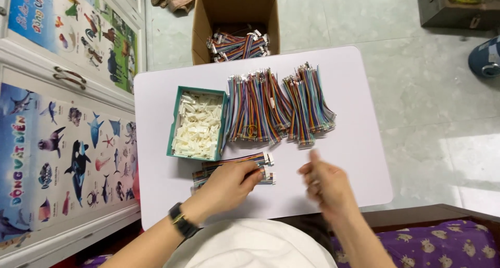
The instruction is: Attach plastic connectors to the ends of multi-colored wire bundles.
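My left hand (229,183) rests on a small pile of multicoloured ribbon cables with white plug ends (260,160) near the front of the white table (359,158), fingers curled over them. My right hand (324,182) hovers blurred just to the right, fingers loosely apart and nothing visible in it. Beyond my hands lie two large bundles of the same coloured cables (258,107) (307,104). A green tray (174,123) filled with small white plastic connector housings (198,125) stands to their left.
A cardboard box (200,28) holding more cable bundles (237,45) sits on the tiled floor behind the table. White cabinet doors with animal posters (62,143) line the left. A dark metal box (453,13) stands far right, purple patterned fabric (437,244) lower right.
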